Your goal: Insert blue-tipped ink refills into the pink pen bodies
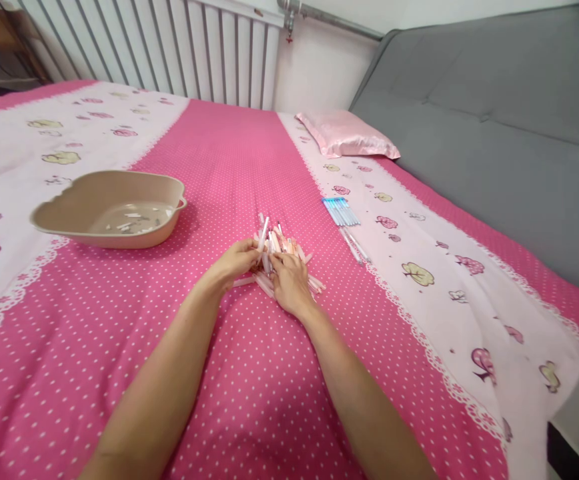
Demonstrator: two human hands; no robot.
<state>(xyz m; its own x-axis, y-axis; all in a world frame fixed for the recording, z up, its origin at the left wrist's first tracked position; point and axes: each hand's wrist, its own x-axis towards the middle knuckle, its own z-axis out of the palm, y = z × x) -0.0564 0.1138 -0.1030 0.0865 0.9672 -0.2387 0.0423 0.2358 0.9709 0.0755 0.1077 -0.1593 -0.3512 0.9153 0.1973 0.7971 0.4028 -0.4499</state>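
Together, both hands work at a pile of slim white and pinkish tubes lying near the middle of the bed, on its pink dotted strip. The left hand comes in from the left, and its grip is closed, with fingertips pinched on one white tube that stands tilted above the heap. The right hand lies palm down on the near side of the pile, fingers curled into the tubes. Whether its grip holds any of them cannot be told.

A beige basin sits well to the left of the pile, with a few small white bits in its bottom. A row of blue pens lies to the right, near the lace edge. Farther back are a pink pillow, a white radiator and a grey sofa along the right side.
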